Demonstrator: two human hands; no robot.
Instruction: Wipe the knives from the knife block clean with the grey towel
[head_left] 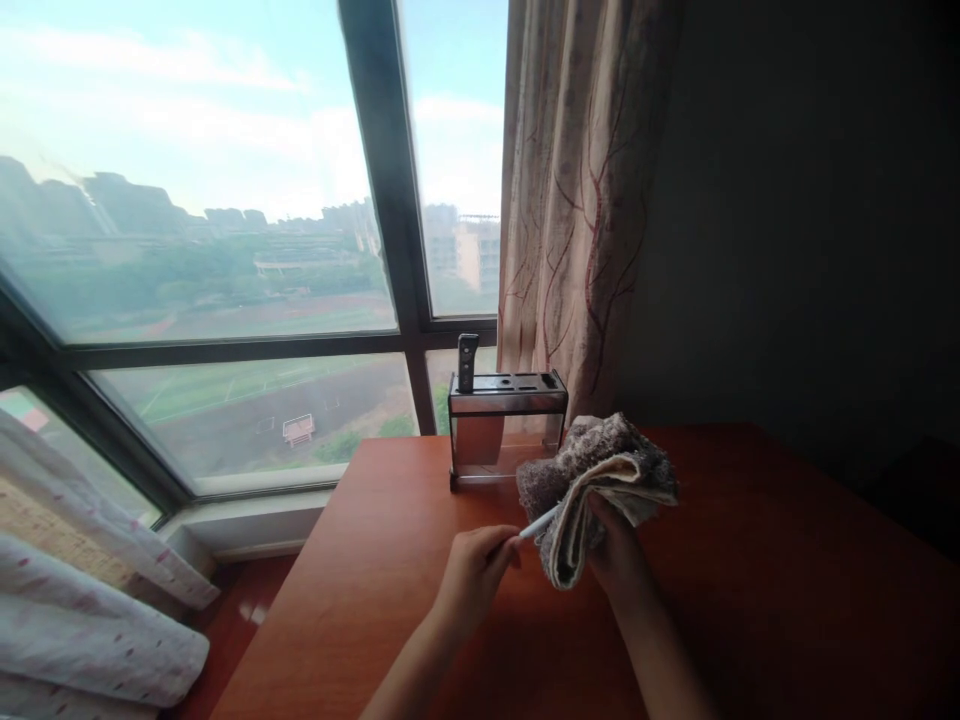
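Note:
My left hand (480, 565) is closed around the near end of a slim whitish stick-like handle (540, 522). From my fingertips the handle slants up to the right, and its far end goes out of sight in the folds of a thick grey-brown towel (600, 455) with a pale underside. My right hand (616, 545) grips this bunched towel from below and the right; cloth hides some of its fingers. Both hands are above the table. Behind them stands a clear knife block (508, 405) with a dark frame, holding one dark-handled knife (466, 362) in its left slot.
The reddish-brown wooden table (337, 600) reaches back toward a large window (225, 200). A patterned curtain (574, 200) hangs behind the knife block, and a pale curtain (90, 620) is at lower left. A dark wall (787, 220) rises on the right.

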